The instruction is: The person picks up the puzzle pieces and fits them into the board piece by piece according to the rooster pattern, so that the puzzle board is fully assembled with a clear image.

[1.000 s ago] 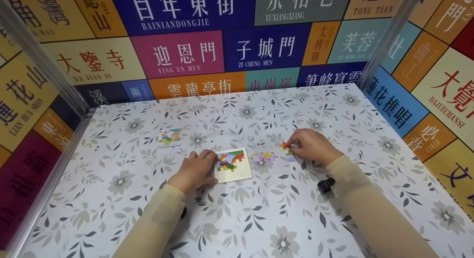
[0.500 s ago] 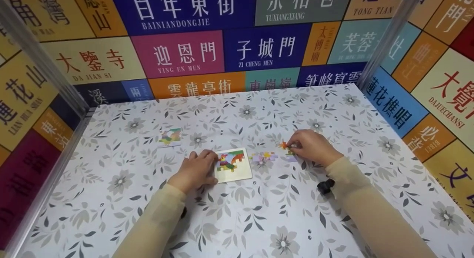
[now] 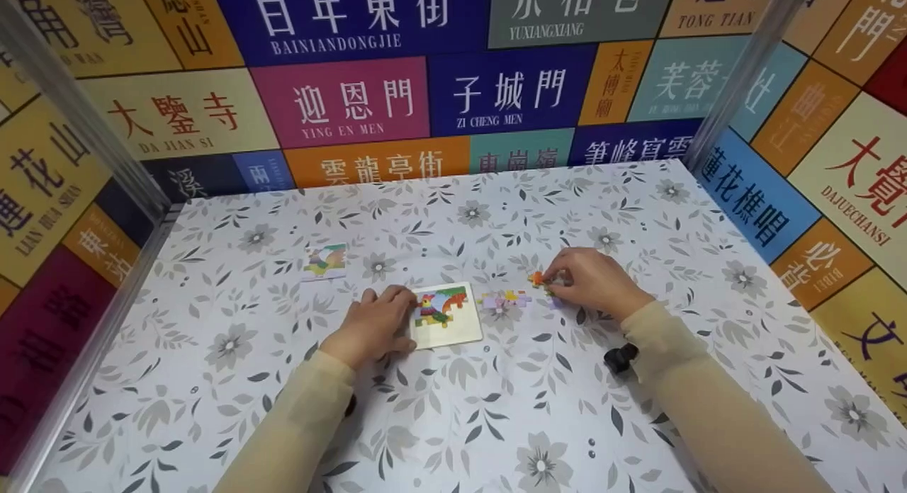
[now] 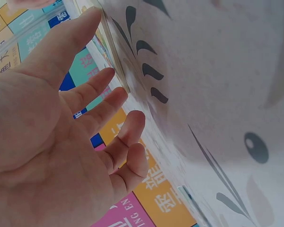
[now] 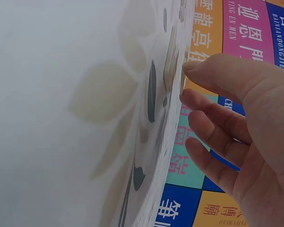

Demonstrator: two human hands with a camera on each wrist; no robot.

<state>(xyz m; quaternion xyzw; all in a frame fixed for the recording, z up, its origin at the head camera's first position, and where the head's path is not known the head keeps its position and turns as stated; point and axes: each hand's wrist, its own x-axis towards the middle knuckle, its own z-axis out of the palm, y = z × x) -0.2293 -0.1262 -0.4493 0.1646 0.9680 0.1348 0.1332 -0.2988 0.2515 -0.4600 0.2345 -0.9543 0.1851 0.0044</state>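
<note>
My left hand spans the left side of a cream-framed jigsaw puzzle board, thumb at its near corner and fingertips at its far left edge. Part of a colourful bird picture fills the board's upper left; the lower right shows bare cream base. To the right, my right hand pinches a small orange jigsaw piece between thumb and index finger, low over the table. Green and purple pieces lie partly hidden beneath that hand. Between hand and board are several pink, purple and yellow pieces.
A square picture of bird puzzle pieces lies left of the board, farther back. White cloth with grey flowers covers the table. Panels with large lettering enclose the back and sides. A black wrist device sits under the right sleeve.
My right hand has shifted slightly left and nearer, bringing the orange piece with it and covering more of the pieces beneath. The left hand and board have stayed in place.
</note>
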